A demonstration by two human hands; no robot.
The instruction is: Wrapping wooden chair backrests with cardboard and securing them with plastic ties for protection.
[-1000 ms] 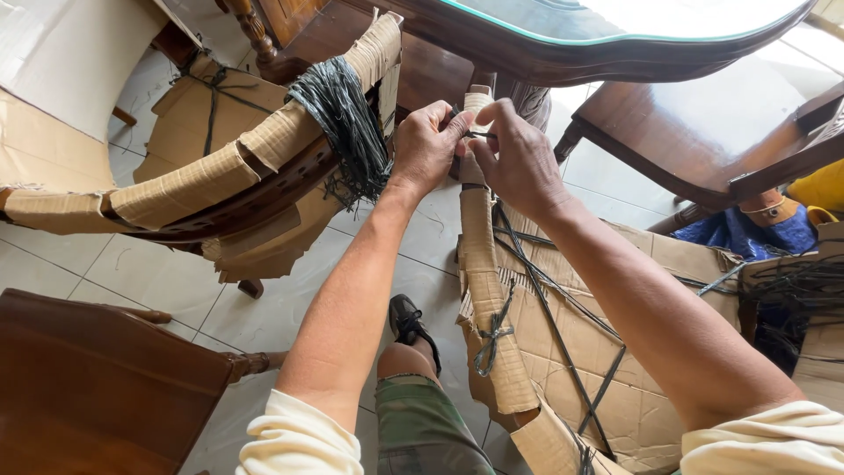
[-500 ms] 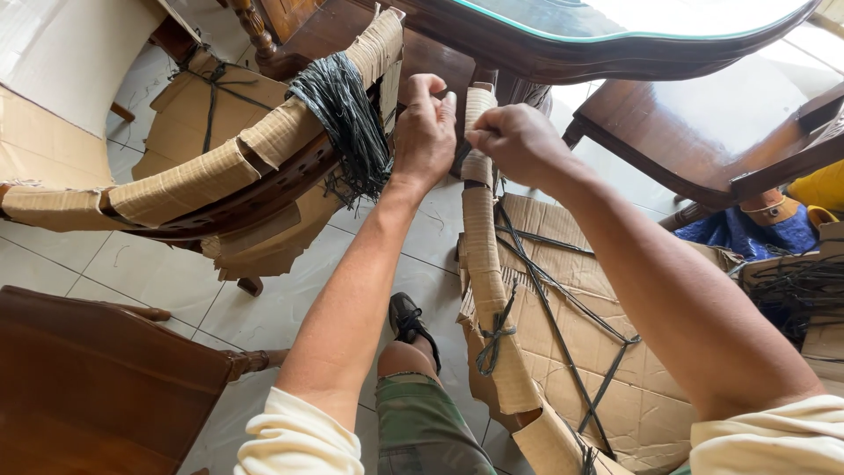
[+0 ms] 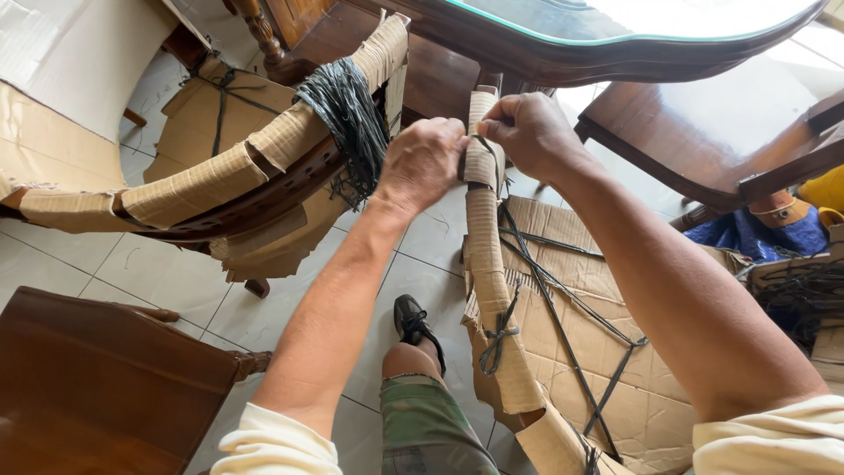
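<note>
— Running up the middle of the view, a cardboard-wrapped chair rail (image 3: 482, 220) is seen, its long axis going from the lower right, near the knee (image 3: 406, 359), up toward the table edge (image 3: 563, 53) at the top. How are the hands placed on it?

— Its upper end is gripped by both. The left hand (image 3: 422, 163) is closed around the wrap from the left side, knuckles toward the camera. The right hand (image 3: 532, 132) is set just above and to the right, its fingers (image 3: 494, 130) pinched shut on a thin dark strap (image 3: 492, 163) that lies against the wrap.

— Which hand is nearer the strap?

— The right one; the strap is held by it, while the left is only pressed to the cardboard just beside it. From the pinch the strap is seen to drop along the rail's right side.

— And lower down?

— A knot of the same dark strap (image 3: 497, 339) is tied around the rail about halfway down, well apart from both hands. More straps are crossed over the flat cardboard sheet (image 3: 571, 369) at the rail's right.

— What lies around that?

— At the left, a second wrapped chair back (image 3: 202, 180) is laid across, with a thick bundle of dark straps (image 3: 347, 114) hung over it near the left hand. A bare wooden seat (image 3: 97, 378) is seen at the lower left, a tiled floor (image 3: 422, 237) beneath, and a black shoe (image 3: 413, 321) below the rail.
</note>
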